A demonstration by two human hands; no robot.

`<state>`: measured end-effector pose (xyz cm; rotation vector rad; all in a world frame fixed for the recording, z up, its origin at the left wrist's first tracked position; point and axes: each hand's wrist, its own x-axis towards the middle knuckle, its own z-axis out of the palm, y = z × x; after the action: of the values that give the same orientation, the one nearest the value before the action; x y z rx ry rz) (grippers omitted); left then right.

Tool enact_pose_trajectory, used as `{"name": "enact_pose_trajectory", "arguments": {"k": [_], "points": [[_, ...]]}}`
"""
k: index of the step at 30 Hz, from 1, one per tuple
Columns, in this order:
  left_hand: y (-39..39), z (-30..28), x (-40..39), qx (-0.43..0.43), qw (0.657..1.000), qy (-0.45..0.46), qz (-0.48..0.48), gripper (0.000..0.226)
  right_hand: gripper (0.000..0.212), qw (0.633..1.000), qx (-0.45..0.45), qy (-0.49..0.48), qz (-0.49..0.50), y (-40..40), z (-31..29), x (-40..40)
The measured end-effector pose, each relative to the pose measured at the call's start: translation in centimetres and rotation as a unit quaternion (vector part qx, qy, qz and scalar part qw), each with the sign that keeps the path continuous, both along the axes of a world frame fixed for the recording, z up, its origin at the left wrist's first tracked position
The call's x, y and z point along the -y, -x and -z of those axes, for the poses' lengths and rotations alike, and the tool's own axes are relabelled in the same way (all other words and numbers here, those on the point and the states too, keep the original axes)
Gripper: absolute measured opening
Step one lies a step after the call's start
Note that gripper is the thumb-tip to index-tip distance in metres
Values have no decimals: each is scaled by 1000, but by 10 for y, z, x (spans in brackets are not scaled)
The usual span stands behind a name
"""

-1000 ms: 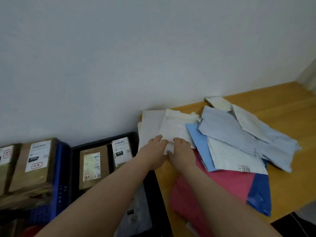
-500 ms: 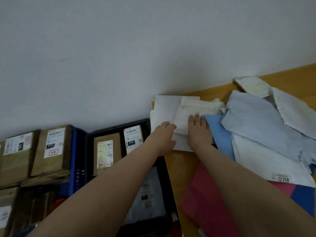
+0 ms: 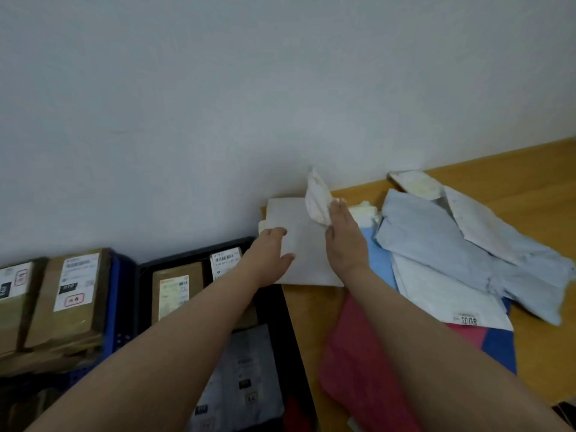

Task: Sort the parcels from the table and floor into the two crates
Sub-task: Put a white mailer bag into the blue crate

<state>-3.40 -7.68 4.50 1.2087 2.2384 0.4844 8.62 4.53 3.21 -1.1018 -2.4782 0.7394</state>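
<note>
Your small white parcel (image 3: 317,199) stands tilted upright (crumpled) above the flat grey envelope (image 3: 304,244) at the table's corner.

Plain pale grey-white wall (image 3: 218,88) fills the upper half of view, no windows or marks, lit soft & even. Wooden table (image 3: 514,176), warm orange-brown top, butts against wall at right. Dark floor patch (image 3: 565,411) at btm-right corner.

Readable only in part: "010" on the black tag of a brown box (image 3: 67,299) in the blue crate (image 3: 120,307); upside-down "8001"-like digits on the white mailer's label (image 3: 466,319) at the worktop's near edge.
</note>
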Motion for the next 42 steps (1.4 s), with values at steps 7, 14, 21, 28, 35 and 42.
{"name": "enact_pose_trajectory", "arguments": {"k": [7, 14, 21, 28, 35, 42], "points": [[2, -42, 28, 318, 905, -150, -238, 40, 29, 778, -432, 406, 209, 18, -73, 51], [17, -84, 97, 399, 789, -345, -314, 32, 24, 682, -476, 533, 157, 24, -95, 131], [50, -111, 180, 306, 831, -400, -236, 31, 36, 742, -460, 459, 169, 23, -109, 185], [68, -118, 236, 240, 881, -378, -153, 38, 43, 828, -393, 387, 95, 32, -130, 231], [89, -138, 264, 96, 939, -320, -75, 43, 31, 864, -356, 353, 37, 39, -151, 241], [89, -184, 256, -410, 900, -113, 96, 58, 9, 916, -190, 331, -124, 56, -160, 249]]}}
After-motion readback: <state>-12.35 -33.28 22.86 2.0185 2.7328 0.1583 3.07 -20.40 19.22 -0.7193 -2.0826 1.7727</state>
